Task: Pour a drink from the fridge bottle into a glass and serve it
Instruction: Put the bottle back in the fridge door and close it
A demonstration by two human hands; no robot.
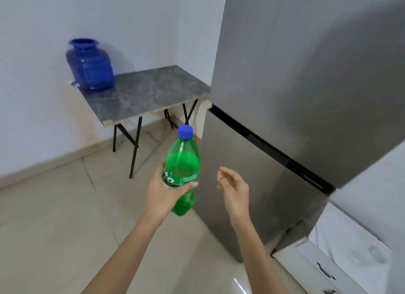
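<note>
My left hand (161, 193) grips a green plastic bottle (183, 162) around its label, holding it upright in front of me. The bottle has a blue cap (185, 132) screwed on and is partly filled with liquid. My right hand (233, 187) hovers a little to the right of the bottle, fingers loosely curled, holding nothing. The grey fridge (295, 107) stands at the right with both doors closed. No glass is in view.
A small grey marble-top folding table (149, 92) stands against the far wall, left of the fridge, with a blue water pot (91, 65) on its back corner. A white cabinet with drawers (341, 261) sits at the lower right. Beige tiled floor lies below.
</note>
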